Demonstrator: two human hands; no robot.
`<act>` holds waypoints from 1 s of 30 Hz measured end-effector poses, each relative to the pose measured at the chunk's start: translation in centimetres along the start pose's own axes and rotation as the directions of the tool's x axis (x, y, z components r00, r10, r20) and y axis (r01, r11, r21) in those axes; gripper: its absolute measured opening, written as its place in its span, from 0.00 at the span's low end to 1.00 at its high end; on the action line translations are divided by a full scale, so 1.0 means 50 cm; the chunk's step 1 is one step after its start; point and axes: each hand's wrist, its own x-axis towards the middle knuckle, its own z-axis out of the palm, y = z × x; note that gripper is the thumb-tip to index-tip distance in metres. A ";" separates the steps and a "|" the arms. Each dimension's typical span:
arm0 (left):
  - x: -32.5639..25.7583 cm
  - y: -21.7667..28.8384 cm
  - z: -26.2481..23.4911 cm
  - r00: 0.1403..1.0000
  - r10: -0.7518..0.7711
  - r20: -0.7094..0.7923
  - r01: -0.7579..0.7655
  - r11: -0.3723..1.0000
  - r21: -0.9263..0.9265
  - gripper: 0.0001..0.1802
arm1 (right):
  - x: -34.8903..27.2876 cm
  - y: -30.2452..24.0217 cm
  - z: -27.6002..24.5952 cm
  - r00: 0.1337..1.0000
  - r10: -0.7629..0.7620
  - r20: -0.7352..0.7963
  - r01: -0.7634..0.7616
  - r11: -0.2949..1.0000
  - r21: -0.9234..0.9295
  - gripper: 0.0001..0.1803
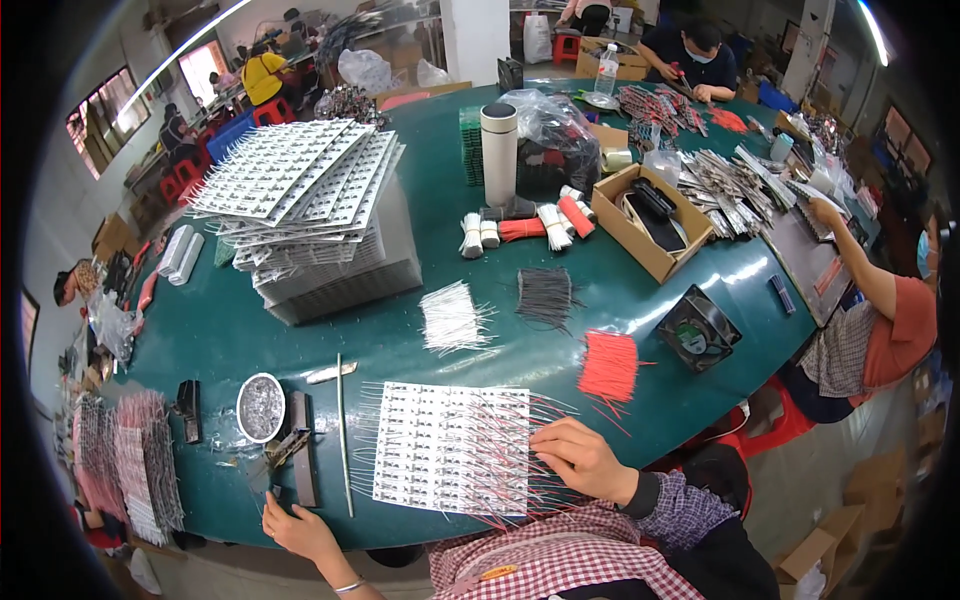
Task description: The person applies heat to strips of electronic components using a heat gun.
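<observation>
While my right hand (583, 458) is pressing curled fingers onto the right edge of the white rectangular circuit panel bristling with thin red and white wires (452, 448), lying at the near edge of the round green table (300, 340), my left hand (296, 528) is resting loosely open at that edge, holding nothing; I judge I'm fitting wires, and the next one from the red wire bundle (609, 366) calls for careful alignment

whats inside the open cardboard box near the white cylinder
The open cardboard box holds a black object and a loop of pale cord or strap against its brown floor. What the black object is cannot be made out, and anything lying under it is covered.
</observation>
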 end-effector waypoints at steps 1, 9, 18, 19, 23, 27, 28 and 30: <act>0.002 -0.004 0.002 1.000 0.001 -0.001 -0.001 1.000 -0.002 0.28 | -0.003 0.004 0.009 1.000 0.009 0.004 -0.009 1.000 0.006 0.07; 0.034 -0.041 0.013 0.941 -0.260 0.214 0.263 0.965 0.017 0.29 | -0.022 0.030 0.035 0.998 0.060 -0.009 -0.060 0.998 0.023 0.05; 0.102 -0.095 0.028 0.898 -0.266 0.351 0.324 0.939 -0.117 0.33 | -0.046 0.029 -0.017 0.994 0.089 0.070 -0.090 0.996 0.017 0.04; 0.111 -0.080 0.007 0.874 -0.302 0.381 0.391 0.902 -0.182 0.33 | -0.046 0.026 -0.029 0.994 0.081 0.073 -0.081 0.997 -0.002 0.04; 0.099 -0.135 0.016 0.828 -0.344 0.442 0.549 0.652 -0.522 0.23 | -0.030 0.016 -0.052 0.993 0.111 0.045 -0.112 0.993 0.032 0.04; 0.069 -0.145 0.007 0.833 -0.307 0.461 0.518 0.137 -0.845 0.19 | 0.017 0.008 -0.072 0.995 0.086 -0.053 -0.086 0.996 0.004 0.04; 0.066 -0.145 0.005 0.850 -0.260 0.458 0.458 -0.064 -0.887 0.21 | 0.024 0.007 -0.081 0.993 0.107 -0.039 -0.107 0.994 0.003 0.04; 0.089 -0.133 -0.038 0.845 -0.159 0.511 0.460 -0.273 -0.845 0.22 | 0.045 0.018 -0.080 0.988 0.068 -0.137 -0.079 0.994 -0.078 0.05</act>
